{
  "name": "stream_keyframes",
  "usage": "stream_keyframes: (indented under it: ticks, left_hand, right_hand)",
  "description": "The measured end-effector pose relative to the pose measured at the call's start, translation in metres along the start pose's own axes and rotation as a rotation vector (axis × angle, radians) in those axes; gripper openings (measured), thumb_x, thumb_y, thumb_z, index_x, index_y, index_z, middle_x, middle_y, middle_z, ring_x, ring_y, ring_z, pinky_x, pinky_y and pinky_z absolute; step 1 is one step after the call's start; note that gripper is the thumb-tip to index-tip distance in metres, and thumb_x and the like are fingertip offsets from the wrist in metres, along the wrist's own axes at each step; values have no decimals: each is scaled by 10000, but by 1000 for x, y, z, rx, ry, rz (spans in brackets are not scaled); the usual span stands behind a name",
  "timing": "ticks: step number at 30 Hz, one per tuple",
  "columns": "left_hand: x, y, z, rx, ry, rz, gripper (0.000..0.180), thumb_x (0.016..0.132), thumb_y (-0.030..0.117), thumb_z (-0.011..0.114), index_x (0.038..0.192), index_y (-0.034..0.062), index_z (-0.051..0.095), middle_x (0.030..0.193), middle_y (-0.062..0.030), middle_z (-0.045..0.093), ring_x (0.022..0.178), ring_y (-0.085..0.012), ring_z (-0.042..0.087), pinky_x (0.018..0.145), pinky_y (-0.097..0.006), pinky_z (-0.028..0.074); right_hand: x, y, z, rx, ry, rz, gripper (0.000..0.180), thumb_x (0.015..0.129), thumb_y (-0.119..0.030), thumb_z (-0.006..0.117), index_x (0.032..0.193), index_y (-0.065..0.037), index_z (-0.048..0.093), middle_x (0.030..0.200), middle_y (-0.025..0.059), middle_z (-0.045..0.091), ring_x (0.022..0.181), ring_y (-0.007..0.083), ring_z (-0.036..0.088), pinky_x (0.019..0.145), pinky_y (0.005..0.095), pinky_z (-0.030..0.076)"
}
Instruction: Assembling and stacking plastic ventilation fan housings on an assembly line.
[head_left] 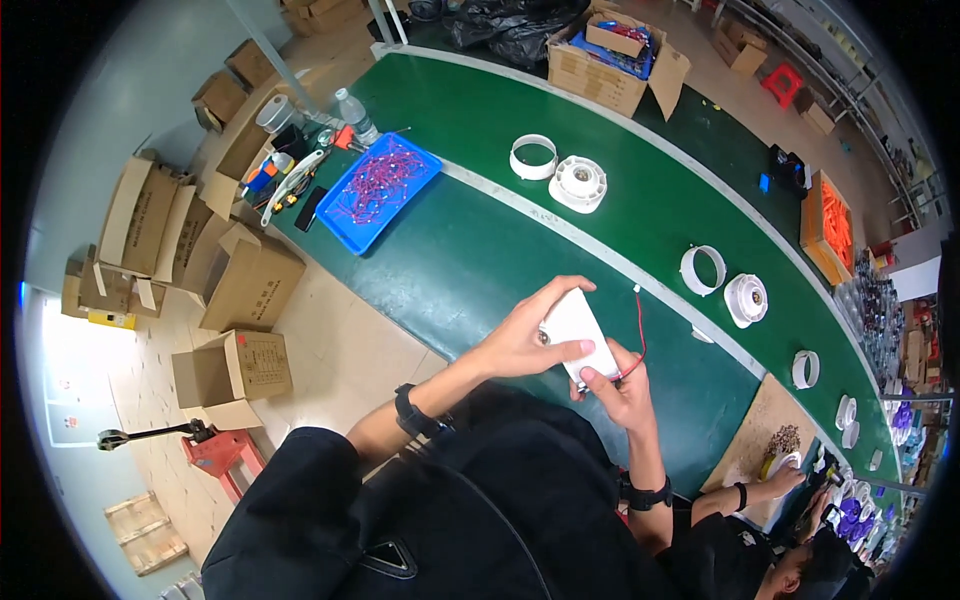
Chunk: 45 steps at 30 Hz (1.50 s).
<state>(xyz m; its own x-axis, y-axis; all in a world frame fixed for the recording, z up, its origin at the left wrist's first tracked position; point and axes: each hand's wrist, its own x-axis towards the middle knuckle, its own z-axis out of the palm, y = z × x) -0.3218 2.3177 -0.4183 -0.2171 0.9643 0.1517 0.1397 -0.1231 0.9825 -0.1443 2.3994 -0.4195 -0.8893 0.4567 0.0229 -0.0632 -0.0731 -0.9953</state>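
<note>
- Green worktable (430, 300) in the head view runs under the hands, with a pale rail (560, 228) along its far side and a brighter green belt (460, 105) curving past beyond it.
- Around it is a workshop: open cardboard boxes (255, 275) stand on the tiled floor (330, 320) at left, near a red pallet jack (222, 455).
- Both hands are closed around one white, flat-faced piece (578, 325), held up in front of the person's body, over the near part of the worktable.
- Left hand (522, 335) grips it from the left, thumb laid across the pale face, fingers at the upper edge.
- Right hand (622, 395) pinches the lower right corner, thumb on the near edge; its other fingers are partly hidden.
- A red wire (643, 335) rises from beside the right hand and curves up to a small white connector (637, 288).
- Blue tray (348, 232) at the worktable's upper left holds a tangle of red and purple wires (385, 183); a clear bottle (354, 112) stands just beyond it.
- On the belt, white rings (533, 157) sit beside round white housings (579, 184).
- At lower right, a co-worker's hand (786, 479) reaches over a brown board (742, 432).
</note>
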Motion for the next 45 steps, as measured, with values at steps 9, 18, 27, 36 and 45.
stream_keyframes:
  ticks: [9, 18, 27, 36, 45]
  left_hand:
    - [1, 5, -1, 68, -20, -32, 411, 881, 214, 672, 1203, 65, 466, 906, -67, 562, 851, -140, 551, 712, -302, 467]
    - [1, -7, -5, -51, -8, -148, 277, 943, 207, 572, 1163, 75, 465, 1309, -145, 518, 963, -160, 569, 768, -308, 482]
    - [-1, -8, -2, 3, 68, -181, 212, 993, 225, 485, 1072, 37, 545, 1202, -134, 600, 945, -149, 591, 773, -290, 485]
    - [-9, -23, -26, -256, 278, -247, 326, 1003, 248, 496, 936, -24, 661, 786, -78, 627, 674, -105, 548, 612, -251, 442]
    - [-7, -19, -21, -270, 110, -397, 407, 999, 379, 468, 991, 0, 616, 753, -56, 621, 684, -98, 581, 549, -232, 448]
  right_hand:
    - [-3, 6, 4, 63, -4, 24, 220, 916, -137, 596, 1010, 58, 558, 722, 96, 630, 597, 149, 606, 549, 279, 482]
    - [-1, 0, 7, -36, -27, 19, 156, 906, -89, 590, 971, 52, 590, 728, 81, 639, 624, 129, 620, 563, 264, 495]
    - [-4, 1, 6, 42, -32, 64, 158, 908, -98, 592, 953, 53, 593, 735, 80, 636, 634, 123, 619, 560, 260, 495]
    - [-31, 48, -30, 376, 215, -275, 529, 993, -420, 402, 1053, 83, 557, 461, 54, 539, 380, 150, 523, 449, 281, 446]
    - [-21, 44, -24, 589, 291, -196, 586, 974, -480, 368, 1086, 69, 540, 467, 60, 516, 322, 140, 434, 412, 279, 395]
